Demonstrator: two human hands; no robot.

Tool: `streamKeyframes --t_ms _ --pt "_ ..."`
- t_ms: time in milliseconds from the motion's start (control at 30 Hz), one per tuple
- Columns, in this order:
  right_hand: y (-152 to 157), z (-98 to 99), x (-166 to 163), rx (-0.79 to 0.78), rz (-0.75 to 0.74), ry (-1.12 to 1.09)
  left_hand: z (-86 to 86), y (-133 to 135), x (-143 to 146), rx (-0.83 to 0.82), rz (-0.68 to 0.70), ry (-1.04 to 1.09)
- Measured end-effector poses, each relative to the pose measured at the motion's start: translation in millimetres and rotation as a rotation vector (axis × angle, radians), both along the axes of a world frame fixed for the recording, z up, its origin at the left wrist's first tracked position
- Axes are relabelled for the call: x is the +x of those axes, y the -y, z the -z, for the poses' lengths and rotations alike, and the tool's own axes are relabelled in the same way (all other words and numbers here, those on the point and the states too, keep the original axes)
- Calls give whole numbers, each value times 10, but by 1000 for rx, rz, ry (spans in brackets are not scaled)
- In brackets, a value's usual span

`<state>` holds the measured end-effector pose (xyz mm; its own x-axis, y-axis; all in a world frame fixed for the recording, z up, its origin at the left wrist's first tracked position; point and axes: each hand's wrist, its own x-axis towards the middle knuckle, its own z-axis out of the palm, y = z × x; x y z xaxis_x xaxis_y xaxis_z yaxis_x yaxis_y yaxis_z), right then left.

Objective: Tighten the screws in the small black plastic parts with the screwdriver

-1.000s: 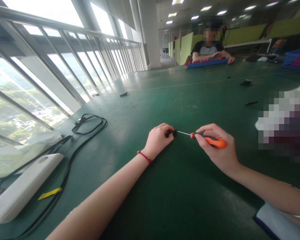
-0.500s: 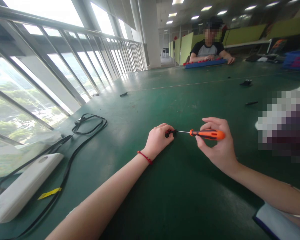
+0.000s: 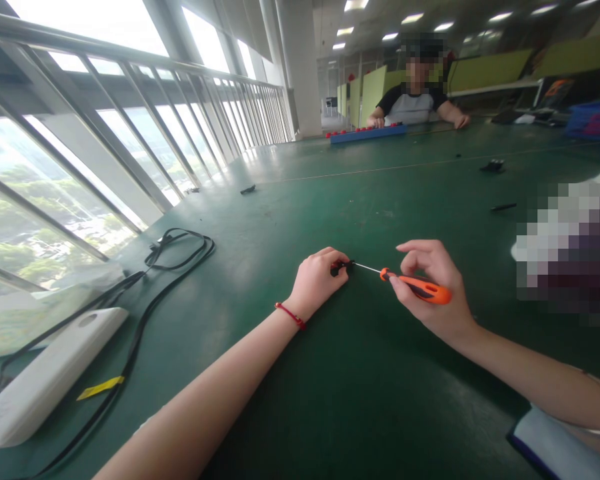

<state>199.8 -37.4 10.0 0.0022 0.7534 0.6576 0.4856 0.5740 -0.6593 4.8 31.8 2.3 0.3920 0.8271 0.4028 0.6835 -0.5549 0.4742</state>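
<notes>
Closest in, well right of the small black part point(image 3: 341, 267) and nearer: a pale flat pad point(image 3: 555, 445) with a dark blue edge, cut off by the frame corner, kind not to be told. Far left of the part, a smooth white plastic box point(image 3: 45, 377) with rounded corners, a yellow tag point(image 3: 100, 387) and a glossy black cable point(image 3: 173, 267) looping beside it. All on a matte dark green table point(image 3: 330, 400).

Touching the part from the left, the left hand point(image 3: 314, 283): curled shut, fingertips pinched on the part and resting on the table, thin red cord bracelet point(image 3: 290, 315) at the wrist. Most of the part hidden under the fingers, shape hard to make out.

Just right of the part, a screwdriver point(image 3: 414, 285): thin steel shaft, tip at the part, glossy orange handle. Gripped in the right hand point(image 3: 437, 297), thumb and fingers closed round the handle, index finger raised and stretched out.

Beyond the part to the right, small black bits point(image 3: 493, 165), too small to name. Farthest beyond, a person's hands at a long blue tray point(image 3: 367, 134) studded with red.
</notes>
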Motion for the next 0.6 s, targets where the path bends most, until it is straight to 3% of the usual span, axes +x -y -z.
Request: streamKeyframes --t_ms 133,300,467,600 --pt "8 -9 1 -107 -33 40 -6 0 3 -9 -6 3" --pt "-19 8 -10 51 27 -37 -1 2 2 -3 -6 -11" --pt "-5 8 -5 -26 65 59 0 -1 1 -10 -6 -4" --pt "-10 8 -3 37 28 43 2 -3 0 4 -9 -10"
